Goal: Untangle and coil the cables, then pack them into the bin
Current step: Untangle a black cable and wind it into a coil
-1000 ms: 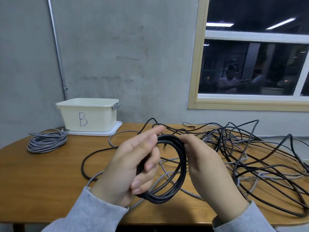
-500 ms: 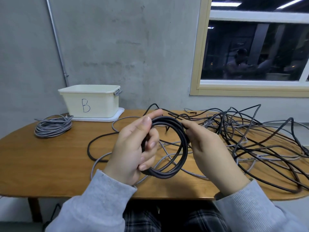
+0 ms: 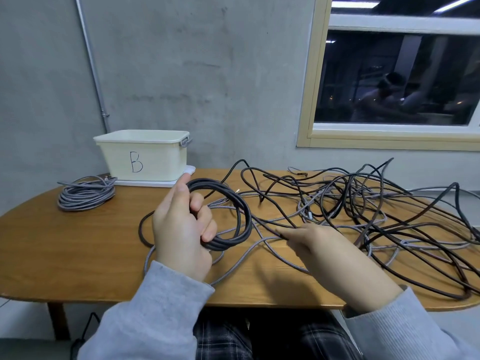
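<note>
Since the earlier frames, the right hand point(image 3: 315, 241) has left the top of the coil and dropped toward the wooden oval table point(image 3: 78, 250), where it now pinches a loose run of the black cable. The left hand point(image 3: 181, 227) has kept its place, fingers curled through the round black cable coil point(image 3: 233, 219) and gripping the gathered loops, thumb raised along the upper arc.

The coil is held just above the table, near its front edge. Its free length trails right into the tangled heap of black and grey cables point(image 3: 376, 216), which covers the right half of the table. A finished coil of grey braided cable point(image 3: 85, 194) lies at the far left, just beside the cream plastic bin marked "B" point(image 3: 142, 158). The bin stands on a white lid at the back of the table; its interior is not visible.

Hazards, as judged from this layout:
- The black run crosses several grey strands. Pulling it without clearing them would likely tighten a knot or drag the heap along.
- A sharp tug could strip loops from the left hand's grip and spill the coil.
- Cable loops near the table's right front edge could slide off if the heap shifts.
</note>
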{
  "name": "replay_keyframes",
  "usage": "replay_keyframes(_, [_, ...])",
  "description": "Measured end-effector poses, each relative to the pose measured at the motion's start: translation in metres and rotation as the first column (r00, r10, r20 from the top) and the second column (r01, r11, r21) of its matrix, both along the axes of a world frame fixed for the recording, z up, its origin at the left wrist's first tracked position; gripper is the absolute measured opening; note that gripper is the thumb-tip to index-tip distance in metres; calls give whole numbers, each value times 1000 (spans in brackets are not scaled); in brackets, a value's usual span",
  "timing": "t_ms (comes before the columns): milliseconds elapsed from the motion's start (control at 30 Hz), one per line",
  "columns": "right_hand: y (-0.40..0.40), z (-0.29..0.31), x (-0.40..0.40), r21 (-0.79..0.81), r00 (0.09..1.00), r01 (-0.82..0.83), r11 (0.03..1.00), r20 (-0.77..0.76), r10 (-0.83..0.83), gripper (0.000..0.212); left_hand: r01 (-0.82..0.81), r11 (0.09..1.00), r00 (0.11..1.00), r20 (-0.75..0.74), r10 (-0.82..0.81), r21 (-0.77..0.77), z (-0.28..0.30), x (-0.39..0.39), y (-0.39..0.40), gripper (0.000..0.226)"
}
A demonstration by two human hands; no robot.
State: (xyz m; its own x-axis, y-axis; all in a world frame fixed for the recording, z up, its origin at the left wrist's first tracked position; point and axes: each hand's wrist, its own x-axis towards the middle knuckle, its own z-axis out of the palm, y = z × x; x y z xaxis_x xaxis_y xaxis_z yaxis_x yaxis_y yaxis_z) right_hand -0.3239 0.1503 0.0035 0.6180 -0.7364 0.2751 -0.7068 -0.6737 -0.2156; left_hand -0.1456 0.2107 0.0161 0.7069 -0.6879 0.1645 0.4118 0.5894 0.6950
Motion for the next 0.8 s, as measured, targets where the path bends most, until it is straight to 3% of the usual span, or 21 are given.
replay_keyframes(133, [13,2,0,-6,997,-80,997,-12,80,24,-194,981,981,-6,194,15,-3,6,-4,35])
replay_keyframes(267, [26,13,-4,-18,989,-150,989,-13,150,23,-372,928,926,62,371,4,-3,19,-5,37])
replay_keyframes(367, [34,20,-5,-82,975,-216,973,30,219,26,-414,910,903,130,410,6,-6,21,-8,37])
replay_keyframes(467, [35,17,5,-219,961,-278,935,-47,274,21,-388,922,902,205,380,-2,-10,15,-11,35])
replay_keyframes(567, [31,13,13,-378,942,-309,873,6,336,14,-311,950,911,276,307,-31,-12,7,-13,37])
replay_keyframes(800, [38,19,25,-440,890,-334,833,145,433,30,-74,992,906,409,109,-101,-13,-13,-7,22])
